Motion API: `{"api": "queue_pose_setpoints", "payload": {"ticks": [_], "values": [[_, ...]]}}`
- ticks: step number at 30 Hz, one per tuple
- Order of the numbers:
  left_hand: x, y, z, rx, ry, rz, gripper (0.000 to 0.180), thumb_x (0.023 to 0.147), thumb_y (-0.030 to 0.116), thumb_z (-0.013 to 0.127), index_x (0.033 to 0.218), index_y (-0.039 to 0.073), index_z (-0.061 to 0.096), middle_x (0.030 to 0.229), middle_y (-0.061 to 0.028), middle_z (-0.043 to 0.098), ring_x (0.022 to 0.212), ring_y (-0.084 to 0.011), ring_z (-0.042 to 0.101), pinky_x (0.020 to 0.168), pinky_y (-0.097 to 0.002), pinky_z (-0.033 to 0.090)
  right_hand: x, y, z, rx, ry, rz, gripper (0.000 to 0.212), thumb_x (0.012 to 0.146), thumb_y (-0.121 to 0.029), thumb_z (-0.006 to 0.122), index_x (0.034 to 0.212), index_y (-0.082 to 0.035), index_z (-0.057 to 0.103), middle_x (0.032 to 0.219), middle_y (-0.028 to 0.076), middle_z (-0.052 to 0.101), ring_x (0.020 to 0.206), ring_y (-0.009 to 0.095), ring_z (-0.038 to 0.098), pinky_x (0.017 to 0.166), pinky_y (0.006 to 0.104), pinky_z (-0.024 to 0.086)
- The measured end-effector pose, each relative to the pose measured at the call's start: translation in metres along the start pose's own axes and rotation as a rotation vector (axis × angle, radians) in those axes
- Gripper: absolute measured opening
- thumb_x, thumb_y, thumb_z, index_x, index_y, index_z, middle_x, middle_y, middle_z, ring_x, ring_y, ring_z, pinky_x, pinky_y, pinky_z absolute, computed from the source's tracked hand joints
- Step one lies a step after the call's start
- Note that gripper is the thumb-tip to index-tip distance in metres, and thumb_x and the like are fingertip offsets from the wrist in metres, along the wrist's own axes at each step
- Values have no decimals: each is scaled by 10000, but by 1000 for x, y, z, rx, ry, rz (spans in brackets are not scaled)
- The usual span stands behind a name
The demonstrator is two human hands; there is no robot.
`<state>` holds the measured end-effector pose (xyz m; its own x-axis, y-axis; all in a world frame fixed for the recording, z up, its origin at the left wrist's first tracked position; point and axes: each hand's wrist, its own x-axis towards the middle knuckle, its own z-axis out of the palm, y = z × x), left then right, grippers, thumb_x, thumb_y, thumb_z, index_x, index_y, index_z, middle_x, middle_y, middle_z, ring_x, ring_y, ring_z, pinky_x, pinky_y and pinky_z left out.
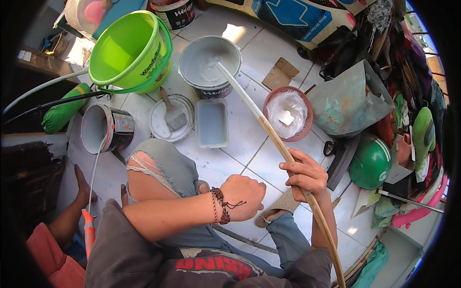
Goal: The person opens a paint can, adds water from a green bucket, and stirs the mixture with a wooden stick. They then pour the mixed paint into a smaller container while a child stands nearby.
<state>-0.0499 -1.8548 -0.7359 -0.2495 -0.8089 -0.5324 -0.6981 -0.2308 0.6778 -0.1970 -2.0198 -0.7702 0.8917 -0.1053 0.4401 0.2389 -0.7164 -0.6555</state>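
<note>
My right hand [307,175] grips a long wooden stick [283,148] near its lower half. The stick's far end is coated white and rests inside an open paint bucket [182,67], on whitish paint [206,70]. My left hand [241,197] is curled into a fist near my bent knee, a braided bracelet [220,205] on its wrist; nothing shows sticking out of it. Between me and the bucket stand a rectangular tub of greyish liquid [212,126] and a round lid [159,126] with a paintbrush [174,114] lying across it.
A green bucket [103,79] stands at the far left, a smaller open can [122,129] nearer. Right of the stick are a lined pink basket [308,126], a cardboard piece [280,73], a grey bag [348,105] and a green helmet [367,163]. Another person's leg [67,211] is at left.
</note>
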Motion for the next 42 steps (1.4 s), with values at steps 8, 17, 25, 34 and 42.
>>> {"api": "queue_pose_setpoints", "payload": {"ticks": [8,17,25,34,42], "values": [[4,-1,-8,7,159,-24,311,822,267,677,872,-35,626,752,-191,664,733,-340,678,643,-423,529,-14,-32,-44,131,210,225,181,602,110,666,583,-41,568,841,143,707,874,391,693,755,411,577],[6,3,-11,-14,171,33,318,827,280,667,866,-31,613,712,-189,651,714,-357,665,637,-434,518,-29,5,-25,299,394,452,170,642,79,693,618,-49,583,882,168,703,975,363,667,838,419,521],[-3,10,-21,-48,222,144,352,818,318,670,893,-18,598,721,-177,659,724,-347,670,636,-427,521,7,-25,-89,592,616,497,165,681,74,593,709,-38,475,1031,238,615,973,386,641,913,508,529],[12,3,-6,15,196,212,220,770,145,634,928,14,713,935,-145,710,800,-295,703,567,-471,545,277,28,-21,827,633,335,122,845,68,529,964,80,552,1134,249,594,1050,393,626,949,382,543],[-2,4,-42,93,167,106,271,666,154,740,900,24,703,772,-113,693,621,-288,672,467,-447,481,470,116,88,612,383,530,160,830,16,615,979,70,594,987,153,642,846,224,692,781,243,595]]}}
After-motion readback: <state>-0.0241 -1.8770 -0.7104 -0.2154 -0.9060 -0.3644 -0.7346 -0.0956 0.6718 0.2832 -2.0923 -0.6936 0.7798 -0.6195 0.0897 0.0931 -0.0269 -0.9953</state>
